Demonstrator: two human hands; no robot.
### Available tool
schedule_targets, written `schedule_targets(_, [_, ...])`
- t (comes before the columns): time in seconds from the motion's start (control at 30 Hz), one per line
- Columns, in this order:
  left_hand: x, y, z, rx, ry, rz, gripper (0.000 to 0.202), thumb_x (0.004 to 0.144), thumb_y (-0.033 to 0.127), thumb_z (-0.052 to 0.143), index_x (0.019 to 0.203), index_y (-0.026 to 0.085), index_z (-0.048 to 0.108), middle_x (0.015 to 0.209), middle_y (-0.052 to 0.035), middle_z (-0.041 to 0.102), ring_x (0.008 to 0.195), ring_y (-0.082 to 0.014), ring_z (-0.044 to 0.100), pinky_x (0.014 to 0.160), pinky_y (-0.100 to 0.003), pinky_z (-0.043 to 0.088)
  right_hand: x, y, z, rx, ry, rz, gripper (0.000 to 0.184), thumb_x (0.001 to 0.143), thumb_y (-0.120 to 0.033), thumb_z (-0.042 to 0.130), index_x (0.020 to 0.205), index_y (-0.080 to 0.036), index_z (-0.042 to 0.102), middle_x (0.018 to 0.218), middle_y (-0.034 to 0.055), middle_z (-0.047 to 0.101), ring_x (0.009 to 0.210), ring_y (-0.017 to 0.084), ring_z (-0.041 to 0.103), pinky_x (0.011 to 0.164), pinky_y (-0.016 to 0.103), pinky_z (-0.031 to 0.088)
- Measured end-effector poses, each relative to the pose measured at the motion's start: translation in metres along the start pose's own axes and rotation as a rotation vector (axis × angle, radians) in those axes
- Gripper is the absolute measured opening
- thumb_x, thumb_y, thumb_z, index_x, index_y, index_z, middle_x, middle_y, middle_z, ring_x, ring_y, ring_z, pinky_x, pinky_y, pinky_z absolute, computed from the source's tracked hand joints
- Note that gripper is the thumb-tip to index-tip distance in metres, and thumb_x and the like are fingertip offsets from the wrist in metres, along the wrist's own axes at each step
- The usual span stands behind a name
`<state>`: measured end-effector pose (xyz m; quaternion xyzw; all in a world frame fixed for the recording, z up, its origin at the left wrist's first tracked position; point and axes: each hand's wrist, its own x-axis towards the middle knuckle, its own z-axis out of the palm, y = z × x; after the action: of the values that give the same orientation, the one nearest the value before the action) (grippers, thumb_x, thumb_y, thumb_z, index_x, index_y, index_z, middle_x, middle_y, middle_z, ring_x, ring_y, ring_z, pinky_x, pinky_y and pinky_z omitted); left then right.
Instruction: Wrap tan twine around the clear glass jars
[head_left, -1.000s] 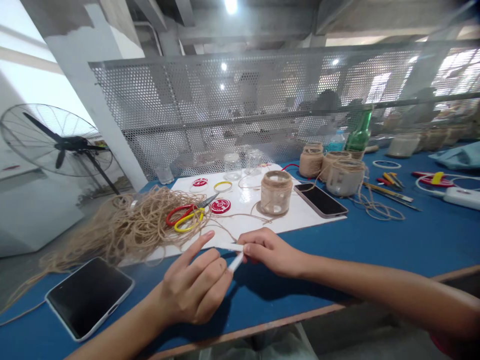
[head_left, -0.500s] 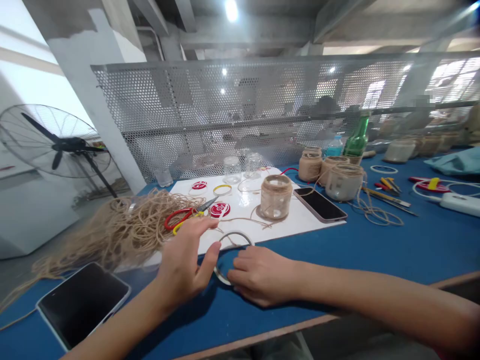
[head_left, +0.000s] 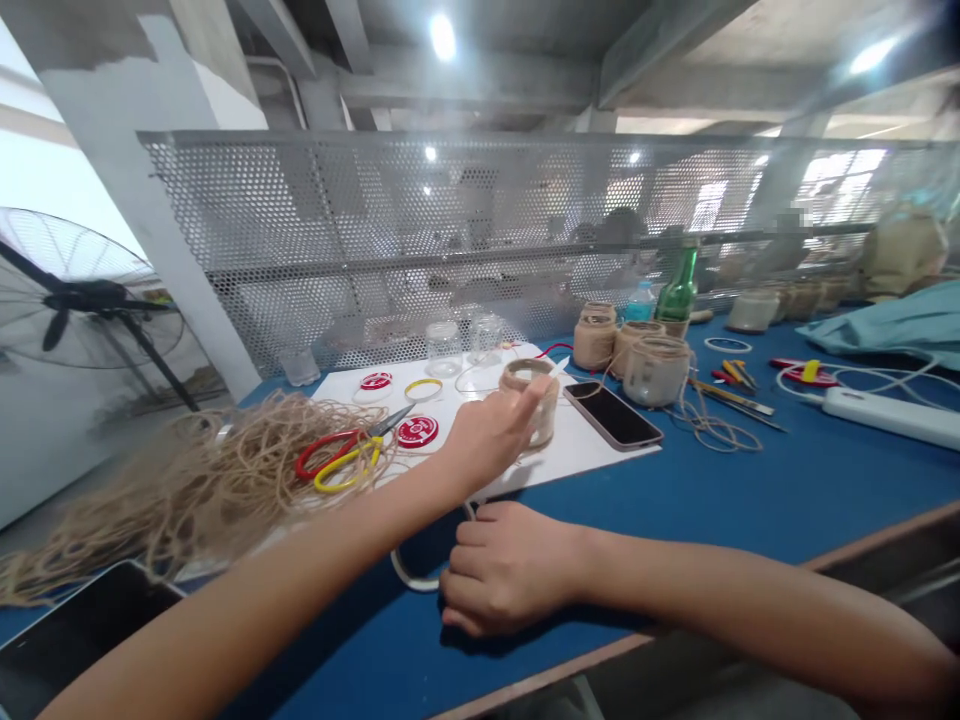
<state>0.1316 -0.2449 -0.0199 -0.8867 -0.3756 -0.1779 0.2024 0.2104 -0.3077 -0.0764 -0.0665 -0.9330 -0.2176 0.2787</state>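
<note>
Your left hand [head_left: 487, 435], fingers extended and slightly spread, rests against a twine-wrapped glass jar [head_left: 546, 415] standing on a white board [head_left: 592, 460]; no pinch is visible. Your right hand [head_left: 510, 570], fingers curled, lies on the blue table [head_left: 750, 500] over a pale ring [head_left: 399, 573], whose arc emerges at the hand's 9 o'clock; whether the hand grips the ring cannot be told. Around the jar: red-and-yellow-handled scissors [head_left: 337, 460] and a red-and-white disc [head_left: 418, 431] at 9 o'clock, a heap of loose jute twine [head_left: 217, 490] beyond them, a smartphone [head_left: 611, 415] at 3 o'clock, two clear glass jars [head_left: 442, 345] at 11 o'clock, and more twine-wrapped jars [head_left: 656, 370] at 2 o'clock.
</note>
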Motion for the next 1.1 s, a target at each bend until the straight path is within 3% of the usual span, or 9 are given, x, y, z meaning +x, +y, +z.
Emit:
schedule_targets(0.2, [0.001, -0.006, 0.021, -0.013, 0.101, 0.004, 0.053, 0.085, 0.017, 0.044, 0.132, 0.024, 0.021, 0.084, -0.0033, 0.062, 0.073, -0.0169, 0.061, 0.053, -0.023, 0.038, -0.003, 0.007, 0.002, -0.013, 0.008, 0.025, 0.031, 0.086, -0.035, 0.04, 0.061, -0.019, 0.05, 0.051, -0.0016, 0.052, 0.049, 0.012, 0.044, 0.046, 0.028, 0.024])
schedule_targets(0.57, [0.005, -0.019, 0.019, -0.171, 0.216, 0.013, 0.042, 0.084, 0.02, 0.042, 0.125, 0.021, 0.029, 0.086, -0.0016, 0.061, 0.064, -0.0138, 0.056, 0.048, -0.021, 0.031, -0.006, 0.033, -0.012, -0.083, -0.03, 0.109, 0.034, 0.087, -0.032, 0.039, 0.061, -0.018, 0.055, 0.053, -0.0007, 0.057, 0.05, 0.012, 0.046, 0.049, 0.028, 0.027])
schedule_targets(0.7, [0.005, -0.024, 0.023, -0.221, 0.223, 0.028, 0.043, 0.083, 0.018, 0.044, 0.124, 0.019, 0.033, 0.083, -0.0037, 0.059, 0.065, -0.0154, 0.054, 0.05, -0.023, 0.036, -0.011, 0.056, -0.035, -0.119, -0.006, 0.133, 0.029, 0.084, -0.028, 0.042, 0.059, -0.018, 0.054, 0.055, 0.0001, 0.057, 0.054, 0.013, 0.047, 0.054, 0.029, 0.032])
schedule_targets(0.77, [0.004, -0.027, 0.027, -0.284, 0.257, 0.049, 0.045, 0.082, 0.017, 0.044, 0.125, 0.019, 0.031, 0.085, -0.0047, 0.058, 0.069, -0.0167, 0.055, 0.053, -0.025, 0.04, -0.02, 0.076, -0.056, -0.144, 0.071, 0.258, 0.022, 0.081, -0.024, 0.044, 0.064, -0.018, 0.056, 0.061, 0.0022, 0.06, 0.059, 0.014, 0.049, 0.056, 0.028, 0.036])
schedule_targets(0.87, [0.006, -0.03, 0.032, -0.432, 0.315, 0.073, 0.046, 0.081, 0.014, 0.044, 0.124, 0.018, 0.029, 0.083, -0.004, 0.056, 0.071, -0.0163, 0.055, 0.06, -0.028, 0.045, -0.04, 0.112, -0.082, -0.114, 0.158, 0.56, 0.018, 0.08, -0.021, 0.046, 0.09, -0.015, 0.059, 0.081, 0.0061, 0.063, 0.077, 0.017, 0.054, 0.07, 0.031, 0.043])
schedule_targets(1.0, [0.007, -0.031, 0.036, -0.563, 0.328, 0.105, 0.048, 0.08, 0.011, 0.046, 0.124, 0.018, 0.028, 0.081, -0.0023, 0.053, 0.072, -0.0146, 0.054, 0.069, -0.032, 0.047, -0.065, 0.145, -0.09, 0.039, -0.058, 0.608, 0.038, 0.079, -0.021, 0.05, 0.117, -0.018, 0.051, 0.123, 0.0093, 0.053, 0.114, 0.023, 0.046, 0.095, 0.04, 0.037])
schedule_targets(1.1, [0.007, -0.031, 0.037, -0.615, 0.355, 0.102, 0.052, 0.08, 0.01, 0.048, 0.126, 0.017, 0.026, 0.081, -0.0022, 0.052, 0.074, -0.0145, 0.055, 0.071, -0.033, 0.048, -0.071, 0.15, -0.083, 0.155, -0.169, 0.598, 0.037, 0.079, -0.02, 0.05, 0.116, -0.02, 0.052, 0.122, 0.0073, 0.054, 0.114, 0.021, 0.047, 0.097, 0.04, 0.036])
